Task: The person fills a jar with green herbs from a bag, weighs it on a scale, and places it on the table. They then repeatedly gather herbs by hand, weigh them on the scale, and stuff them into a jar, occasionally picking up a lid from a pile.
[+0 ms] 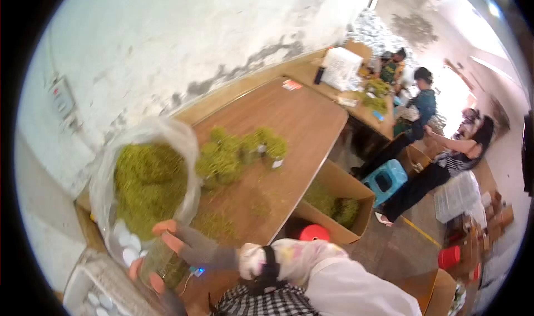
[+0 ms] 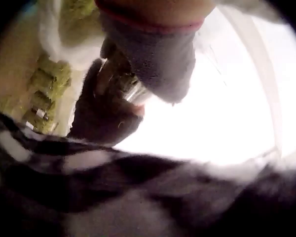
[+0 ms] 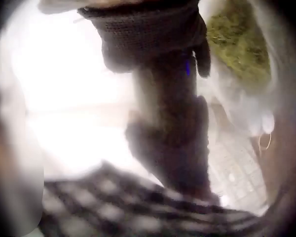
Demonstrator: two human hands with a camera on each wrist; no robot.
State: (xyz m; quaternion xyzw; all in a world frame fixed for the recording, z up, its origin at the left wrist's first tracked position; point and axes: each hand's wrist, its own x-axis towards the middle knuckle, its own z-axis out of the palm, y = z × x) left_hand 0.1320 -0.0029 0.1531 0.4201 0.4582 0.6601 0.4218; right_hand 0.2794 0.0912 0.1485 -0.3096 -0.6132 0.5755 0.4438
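Between both hands (image 1: pixel 167 252): moss-filled jar (image 1: pixel 161 263), beside moss bag (image 1: pixel 147 185).

A dark knitted glove covers the right hand (image 3: pixel 172 123), blurred and close. Behind it a clear plastic bag (image 3: pixel 227 94) holds green moss (image 3: pixel 239 42); black-and-white checked cloth (image 3: pixel 138 207) fills the bottom.

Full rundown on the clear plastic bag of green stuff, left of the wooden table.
The clear plastic bag stands open-mouthed at the wooden table's left end, thin and crinkled, packed with yellow-green mossy material. Small white discs show through its lower wall. A loose pile of the same green material lies against its right side.
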